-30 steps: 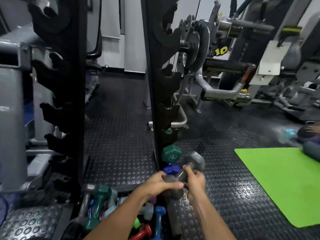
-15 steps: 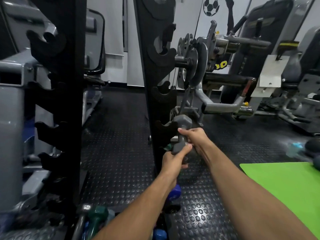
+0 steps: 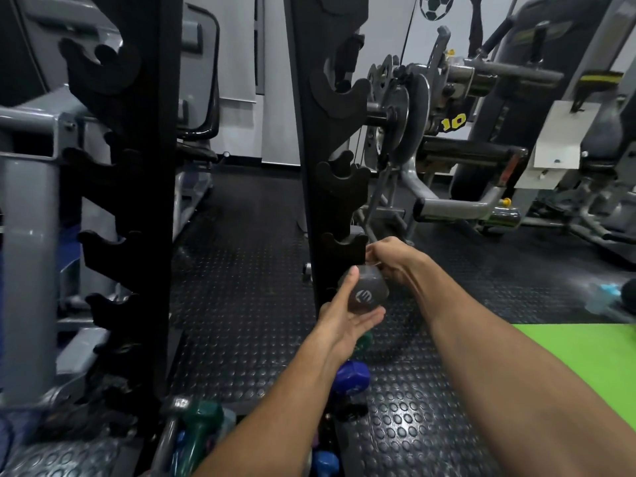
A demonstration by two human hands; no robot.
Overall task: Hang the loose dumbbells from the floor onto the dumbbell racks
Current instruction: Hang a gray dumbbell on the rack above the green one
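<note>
A grey dumbbell (image 3: 365, 292) is held level against the right black rack post (image 3: 311, 166), just below an empty cradle (image 3: 344, 247). My left hand (image 3: 339, 321) cups its near end from below with straight fingers. My right hand (image 3: 390, 258) grips the handle behind that end. A blue dumbbell (image 3: 351, 376) hangs lower on the same post, with a green one (image 3: 364, 340) partly hidden behind my left hand. Several loose dumbbells (image 3: 199, 428) lie on the floor at the foot of the rack.
A second black rack post (image 3: 137, 201) with empty cradles stands at the left. Weight machines (image 3: 447, 132) fill the back right. A green mat (image 3: 592, 366) lies on the studded rubber floor at the right.
The grey dumbbell has turned from upright to level and come lower beside the post. My left hand has shifted from the handle to cupping the near end.
</note>
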